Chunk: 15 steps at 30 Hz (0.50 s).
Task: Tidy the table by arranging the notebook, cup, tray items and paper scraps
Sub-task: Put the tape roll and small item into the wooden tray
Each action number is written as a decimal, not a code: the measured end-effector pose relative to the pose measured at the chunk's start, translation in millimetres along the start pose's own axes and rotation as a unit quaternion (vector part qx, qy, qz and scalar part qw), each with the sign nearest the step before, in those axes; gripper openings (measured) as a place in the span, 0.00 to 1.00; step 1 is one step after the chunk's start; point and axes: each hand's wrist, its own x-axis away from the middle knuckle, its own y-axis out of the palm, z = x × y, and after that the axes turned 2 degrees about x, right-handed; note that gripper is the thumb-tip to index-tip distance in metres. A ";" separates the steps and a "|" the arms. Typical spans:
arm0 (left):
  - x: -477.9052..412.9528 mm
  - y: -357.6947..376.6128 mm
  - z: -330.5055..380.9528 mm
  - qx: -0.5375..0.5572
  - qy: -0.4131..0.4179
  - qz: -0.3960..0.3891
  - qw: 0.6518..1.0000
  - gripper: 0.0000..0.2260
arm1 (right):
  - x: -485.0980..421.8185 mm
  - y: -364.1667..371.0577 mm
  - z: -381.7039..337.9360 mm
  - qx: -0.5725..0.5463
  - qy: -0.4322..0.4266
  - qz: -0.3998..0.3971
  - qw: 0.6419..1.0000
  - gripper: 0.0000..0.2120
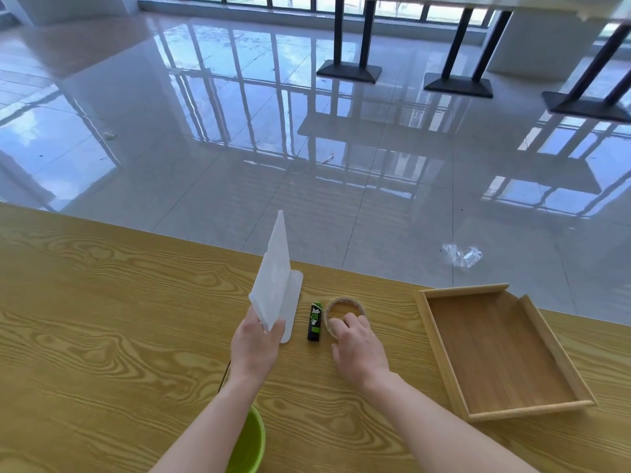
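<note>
A yellow wood-grain table (pixel 102 319) with a smooth, low-sheen top carries a pale wooden tray (pixel 495 349), smooth and matt, a white notebook (pixel 275 285) whose cover looks like frosted plastic, and a tape roll (pixel 345 299) of clear glossy film. Beside them are a small pack (pixel 315 320) in a shiny black-and-green printed wrapper and a green cup (pixel 251 445) of glossy plastic. Beyond, polished floor tiles (pixel 239 148) mirror the windows, crumpled clear film (pixel 461 256) lying on them near matt black metal table bases (pixel 348 71).
</note>
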 end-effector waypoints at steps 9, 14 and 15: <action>49.7 -0.9 13.8 0.142 -0.203 0.095 0.964 0.31 | 66.6 -61.1 79.7 -0.020 0.059 0.186 0.981 0.21; 79.7 37.2 28.1 0.077 -0.106 0.028 0.991 0.17 | 99.1 -69.4 129.0 0.004 0.199 0.097 0.975 0.28; 80.0 47.4 30.9 0.033 -0.059 -0.006 0.998 0.18 | 99.9 -65.9 130.4 -0.008 0.201 0.065 0.977 0.28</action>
